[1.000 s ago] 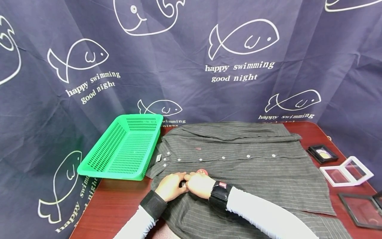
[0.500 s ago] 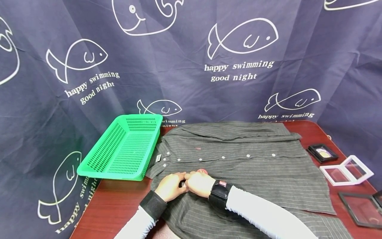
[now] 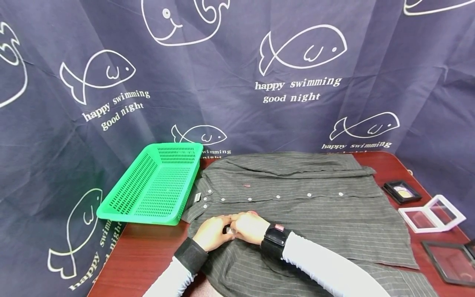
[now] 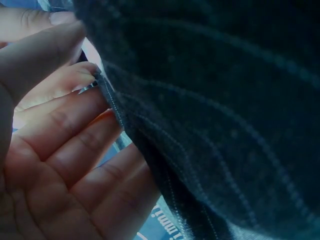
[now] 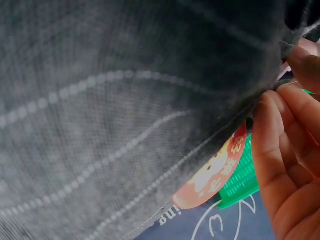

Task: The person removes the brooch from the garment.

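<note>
A dark grey striped shirt (image 3: 297,214) lies spread on the red-brown table, its white buttons showing. At its near side, my left hand (image 3: 212,233) and right hand (image 3: 250,227) meet and pinch a raised fold of the cloth. In the left wrist view the left thumb and fingers (image 4: 75,120) lie at the cloth's edge. Fingers of the right hand (image 5: 290,145) hold that edge in the right wrist view. A red round badge (image 5: 215,172) with a cartoon print shows beyond the fold, partly covered by cloth. A small pale shiny thing (image 3: 230,230) shows between the hands; its kind is unclear.
A green plastic basket (image 3: 156,185) stands at the left, beside the collar. On the right lie a black case (image 3: 401,192), a white folding frame (image 3: 426,216) and a dark frame (image 3: 450,262). A printed curtain (image 3: 237,82) hangs behind the table (image 3: 126,251).
Both hands keep almost the same place. The right hand has shifted slightly, covering more of the red badge, and the pale shiny thing between the hands shows more clearly.
</note>
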`<action>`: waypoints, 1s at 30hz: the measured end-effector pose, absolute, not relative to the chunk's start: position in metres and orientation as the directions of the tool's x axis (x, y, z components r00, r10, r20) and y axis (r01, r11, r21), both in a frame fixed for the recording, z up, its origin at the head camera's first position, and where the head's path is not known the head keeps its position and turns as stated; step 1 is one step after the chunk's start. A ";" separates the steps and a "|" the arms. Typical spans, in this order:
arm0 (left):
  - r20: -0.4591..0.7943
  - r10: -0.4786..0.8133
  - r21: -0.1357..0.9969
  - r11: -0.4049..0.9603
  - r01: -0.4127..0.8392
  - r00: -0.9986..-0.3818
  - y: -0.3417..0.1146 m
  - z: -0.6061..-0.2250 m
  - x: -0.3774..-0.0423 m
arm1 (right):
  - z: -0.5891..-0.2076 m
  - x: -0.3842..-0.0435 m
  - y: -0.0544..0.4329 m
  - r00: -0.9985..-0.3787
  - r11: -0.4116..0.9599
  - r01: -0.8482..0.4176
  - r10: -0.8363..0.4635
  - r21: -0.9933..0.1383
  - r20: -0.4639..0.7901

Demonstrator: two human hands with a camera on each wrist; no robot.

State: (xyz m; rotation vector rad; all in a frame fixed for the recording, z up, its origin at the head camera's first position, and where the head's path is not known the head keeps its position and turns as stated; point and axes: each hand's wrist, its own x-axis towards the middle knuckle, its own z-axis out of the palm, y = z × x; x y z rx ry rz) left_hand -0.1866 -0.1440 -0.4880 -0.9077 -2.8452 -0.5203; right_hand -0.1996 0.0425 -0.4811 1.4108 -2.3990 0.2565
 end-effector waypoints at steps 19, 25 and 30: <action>0.154 0.545 0.340 0.754 0.562 -0.824 -0.146 -0.487 -0.188 | -0.480 -0.199 0.046 -0.478 0.520 -0.854 -0.804 0.028 0.353; 0.151 0.542 0.352 0.752 0.557 -0.827 -0.146 -0.488 -0.189 | -0.480 -0.197 0.046 -0.475 0.530 -0.846 -0.803 0.067 0.360; 0.144 0.539 0.353 0.755 0.552 -0.830 -0.148 -0.489 -0.190 | -0.480 -0.198 0.047 -0.455 0.515 -0.854 -0.809 0.074 0.371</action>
